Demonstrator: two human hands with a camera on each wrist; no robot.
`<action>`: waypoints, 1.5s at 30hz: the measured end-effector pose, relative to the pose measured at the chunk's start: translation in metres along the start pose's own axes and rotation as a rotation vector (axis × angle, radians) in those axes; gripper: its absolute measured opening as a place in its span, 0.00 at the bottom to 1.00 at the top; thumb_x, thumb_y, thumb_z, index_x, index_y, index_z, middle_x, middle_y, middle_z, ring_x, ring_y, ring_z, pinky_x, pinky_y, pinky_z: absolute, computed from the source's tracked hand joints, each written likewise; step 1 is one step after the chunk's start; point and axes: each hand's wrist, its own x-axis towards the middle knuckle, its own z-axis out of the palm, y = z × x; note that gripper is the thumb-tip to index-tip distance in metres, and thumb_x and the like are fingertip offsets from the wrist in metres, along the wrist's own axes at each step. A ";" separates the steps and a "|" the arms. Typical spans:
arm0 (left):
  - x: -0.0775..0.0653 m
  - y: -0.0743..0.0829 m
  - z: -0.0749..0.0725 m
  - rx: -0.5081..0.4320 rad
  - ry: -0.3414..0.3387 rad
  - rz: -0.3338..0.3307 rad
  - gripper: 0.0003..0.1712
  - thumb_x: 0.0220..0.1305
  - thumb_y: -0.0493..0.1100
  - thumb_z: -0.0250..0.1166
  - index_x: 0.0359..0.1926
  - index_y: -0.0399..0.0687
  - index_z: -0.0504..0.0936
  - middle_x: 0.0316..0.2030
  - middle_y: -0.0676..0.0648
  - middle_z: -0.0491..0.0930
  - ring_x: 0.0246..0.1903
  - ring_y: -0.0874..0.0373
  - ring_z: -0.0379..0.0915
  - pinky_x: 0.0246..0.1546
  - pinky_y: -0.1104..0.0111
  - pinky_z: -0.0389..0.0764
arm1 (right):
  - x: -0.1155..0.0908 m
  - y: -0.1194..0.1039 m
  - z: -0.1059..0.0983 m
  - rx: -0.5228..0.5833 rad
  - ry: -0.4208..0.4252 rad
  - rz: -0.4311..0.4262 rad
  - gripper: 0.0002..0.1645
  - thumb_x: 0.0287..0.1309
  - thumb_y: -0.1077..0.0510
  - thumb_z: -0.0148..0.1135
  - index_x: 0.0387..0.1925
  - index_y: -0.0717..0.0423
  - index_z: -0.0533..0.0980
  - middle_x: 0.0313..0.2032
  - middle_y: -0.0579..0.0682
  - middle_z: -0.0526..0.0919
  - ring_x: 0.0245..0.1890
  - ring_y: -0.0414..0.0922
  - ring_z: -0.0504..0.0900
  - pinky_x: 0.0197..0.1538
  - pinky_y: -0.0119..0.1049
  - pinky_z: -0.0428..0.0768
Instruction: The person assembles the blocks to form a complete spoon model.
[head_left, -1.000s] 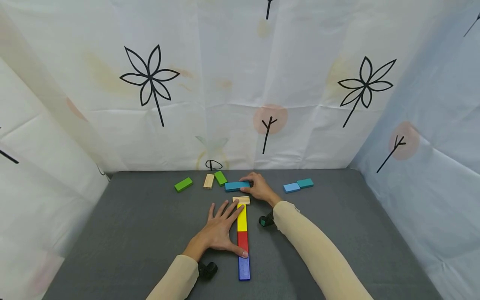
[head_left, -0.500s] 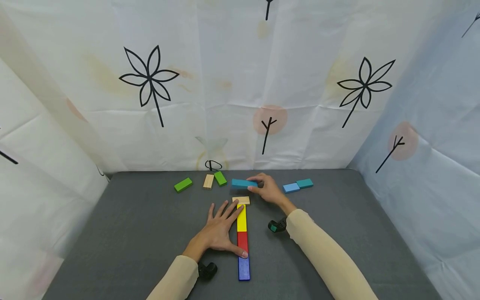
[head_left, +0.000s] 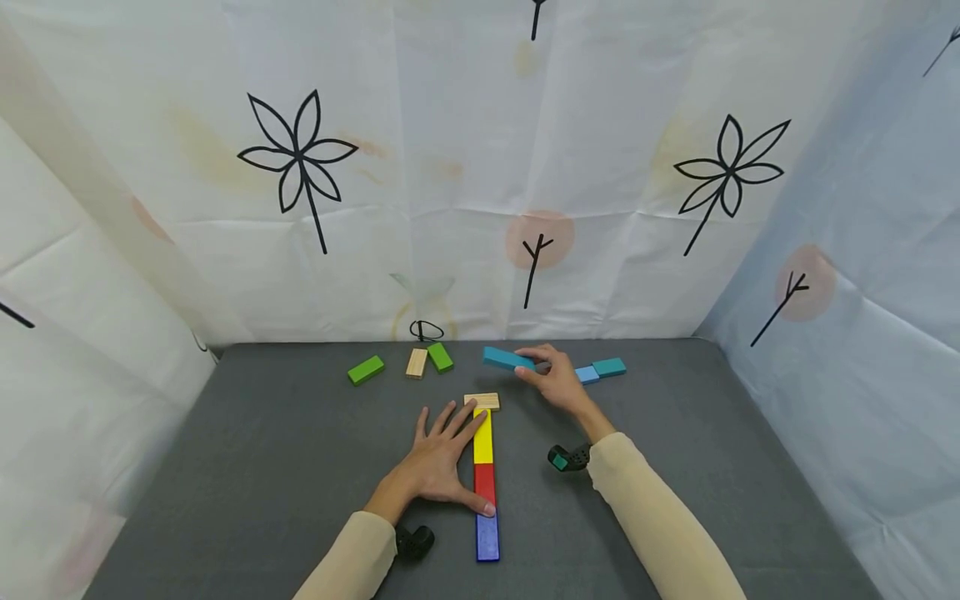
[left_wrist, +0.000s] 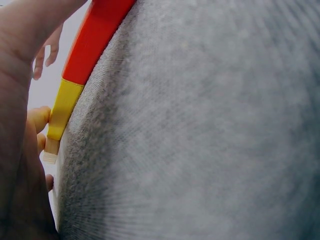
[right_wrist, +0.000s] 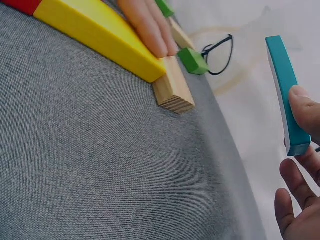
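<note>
My right hand [head_left: 557, 382] pinches one end of a long teal block [right_wrist: 282, 85] between thumb and fingers and holds it above the table, tilted. My left hand [head_left: 438, 462] lies spread over a row of blocks. Its fingertips touch the yellow block [head_left: 483, 437] and the plain wooden block [head_left: 491, 402] set crosswise at the row's far end. The thumb rests where the red block [head_left: 484, 482] meets the blue-violet block [head_left: 487, 539]. In the right wrist view the wooden block [right_wrist: 172, 90] sits against the yellow block's end.
Two green blocks [head_left: 366, 370] and a small wooden block [head_left: 417, 363] lie at the back left. A light blue block [head_left: 587, 375], partly hidden by my right hand, touches a small teal block [head_left: 609, 367] at the back right. White patterned cloth [head_left: 450, 167] hangs behind the grey table [head_left: 262, 467].
My right hand has lifted the long teal block off the table and carried it to the right. The left hand and the row beneath it stay where they were.
</note>
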 end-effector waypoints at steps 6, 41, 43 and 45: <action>0.001 0.000 0.000 0.006 -0.001 0.001 0.78 0.32 0.89 0.65 0.82 0.63 0.48 0.81 0.51 0.39 0.79 0.41 0.33 0.68 0.31 0.28 | -0.002 -0.002 -0.004 0.019 0.042 0.008 0.20 0.66 0.61 0.67 0.57 0.63 0.81 0.49 0.61 0.79 0.48 0.61 0.74 0.51 0.50 0.76; 0.000 0.001 -0.002 0.004 0.005 0.018 0.77 0.34 0.88 0.66 0.82 0.62 0.49 0.81 0.51 0.38 0.79 0.41 0.32 0.67 0.31 0.27 | 0.015 0.007 0.045 -0.220 -0.218 0.029 0.18 0.66 0.56 0.68 0.55 0.59 0.83 0.49 0.57 0.80 0.49 0.56 0.72 0.56 0.61 0.60; 0.000 0.001 -0.002 0.005 0.001 0.015 0.77 0.34 0.88 0.65 0.82 0.62 0.48 0.81 0.52 0.37 0.79 0.42 0.32 0.67 0.31 0.26 | 0.015 0.007 0.045 -0.225 -0.220 0.040 0.18 0.66 0.56 0.68 0.55 0.58 0.83 0.50 0.57 0.80 0.51 0.56 0.72 0.58 0.63 0.59; 0.000 0.001 -0.002 0.005 0.001 0.015 0.77 0.34 0.88 0.66 0.82 0.62 0.48 0.81 0.52 0.38 0.79 0.42 0.31 0.67 0.31 0.26 | 0.015 0.007 0.045 -0.223 -0.225 0.049 0.19 0.66 0.56 0.68 0.55 0.58 0.82 0.49 0.57 0.79 0.52 0.57 0.72 0.59 0.63 0.59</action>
